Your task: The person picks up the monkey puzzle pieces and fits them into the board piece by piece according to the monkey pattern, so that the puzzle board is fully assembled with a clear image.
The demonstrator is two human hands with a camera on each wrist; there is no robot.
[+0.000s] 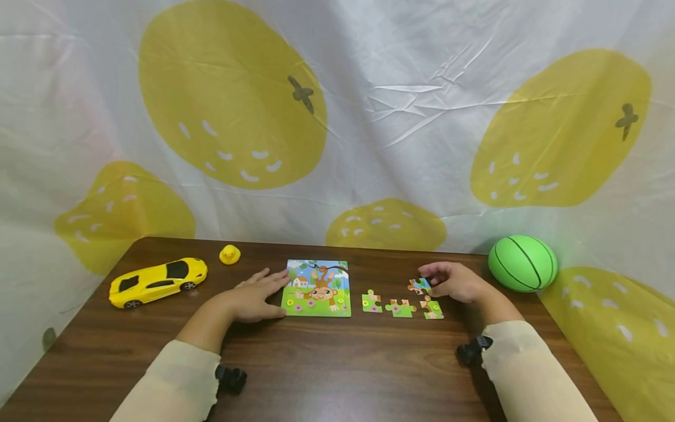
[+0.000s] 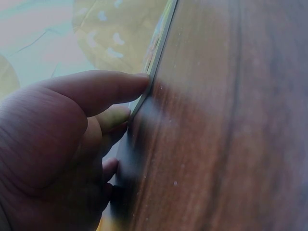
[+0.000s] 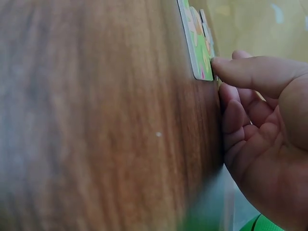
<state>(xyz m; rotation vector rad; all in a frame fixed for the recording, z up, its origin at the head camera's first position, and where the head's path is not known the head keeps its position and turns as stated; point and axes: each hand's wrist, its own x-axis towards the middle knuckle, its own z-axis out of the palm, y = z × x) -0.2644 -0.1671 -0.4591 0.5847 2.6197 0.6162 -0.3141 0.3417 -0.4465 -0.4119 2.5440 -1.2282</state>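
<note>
Remote feed: I see the left hand [image 1: 255, 298], fingers extended, against the picture board [image 1: 316, 288] mid-table, probably steadying it. Right hand [image 1: 457, 283] meets the farthest loose piece [image 1: 418, 287]; cannot tell if pinching.

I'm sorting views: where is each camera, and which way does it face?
Head: on the head, facing forward and down at the table; left hand, right hand and sleeves show.
Left wrist: worn there, facing the left thumb at the puzzle board.
Right wrist: worn there, facing the right thumb by the puzzle pieces.
Head and right wrist share the green ball.
</note>
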